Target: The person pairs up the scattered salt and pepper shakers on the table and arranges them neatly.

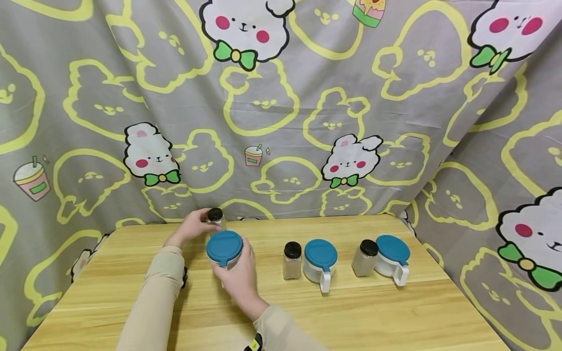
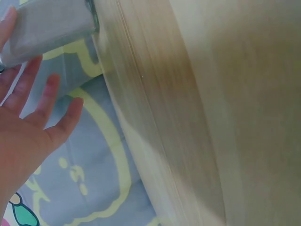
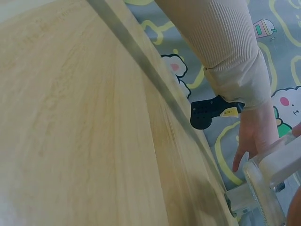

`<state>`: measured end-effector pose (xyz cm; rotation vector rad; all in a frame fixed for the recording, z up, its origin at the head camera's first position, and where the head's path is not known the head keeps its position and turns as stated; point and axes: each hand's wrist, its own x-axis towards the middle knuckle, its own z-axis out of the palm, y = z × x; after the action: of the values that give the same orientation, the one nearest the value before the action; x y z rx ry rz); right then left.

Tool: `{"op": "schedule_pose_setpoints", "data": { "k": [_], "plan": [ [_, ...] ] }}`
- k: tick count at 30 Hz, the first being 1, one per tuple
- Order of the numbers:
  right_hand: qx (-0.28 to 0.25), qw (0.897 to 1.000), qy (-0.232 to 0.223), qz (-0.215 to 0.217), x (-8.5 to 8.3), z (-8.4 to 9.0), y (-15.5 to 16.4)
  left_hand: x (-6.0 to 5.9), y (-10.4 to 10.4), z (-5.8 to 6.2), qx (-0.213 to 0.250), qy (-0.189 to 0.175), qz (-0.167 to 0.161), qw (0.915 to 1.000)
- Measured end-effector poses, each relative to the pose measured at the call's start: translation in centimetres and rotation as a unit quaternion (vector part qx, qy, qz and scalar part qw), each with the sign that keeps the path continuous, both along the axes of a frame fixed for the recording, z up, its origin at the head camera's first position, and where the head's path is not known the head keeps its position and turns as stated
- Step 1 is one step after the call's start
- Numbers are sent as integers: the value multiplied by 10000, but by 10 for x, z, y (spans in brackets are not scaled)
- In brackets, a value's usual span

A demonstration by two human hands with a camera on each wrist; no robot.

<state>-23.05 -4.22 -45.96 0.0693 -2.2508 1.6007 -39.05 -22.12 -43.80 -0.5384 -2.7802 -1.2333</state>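
At the back left of the table, my left hand (image 1: 193, 228) holds a clear square jar with a black lid (image 1: 215, 214) between thumb and fingers. In the left wrist view the jar (image 2: 51, 30) lies between thumb and forefinger, and the other fingers (image 2: 44, 101) are spread off it. Just in front, my right hand (image 1: 242, 278) grips a clear pot with a blue lid (image 1: 225, 246) around its near side. The right wrist view shows that pot's white handle (image 3: 284, 162) beside the right hand, partly out of frame.
To the right stand two more pairs: a black-lidded jar (image 1: 292, 263) beside a blue-lidded pot (image 1: 319, 258), and another jar (image 1: 365, 258) against another pot (image 1: 392, 253). A patterned curtain (image 1: 272, 146) hangs behind the wooden table (image 1: 351, 317).
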Motion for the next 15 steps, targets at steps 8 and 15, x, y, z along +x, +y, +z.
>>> {"op": "schedule_pose_setpoints", "data": {
  "k": [8,15],
  "plan": [
    [-22,10000,50,-3,2,1,6,3,4,4,-230,24,172,9996],
    [-118,9999,-22,32,4,1,11,7,4,5,-188,-33,301,9994]
  ]
}}
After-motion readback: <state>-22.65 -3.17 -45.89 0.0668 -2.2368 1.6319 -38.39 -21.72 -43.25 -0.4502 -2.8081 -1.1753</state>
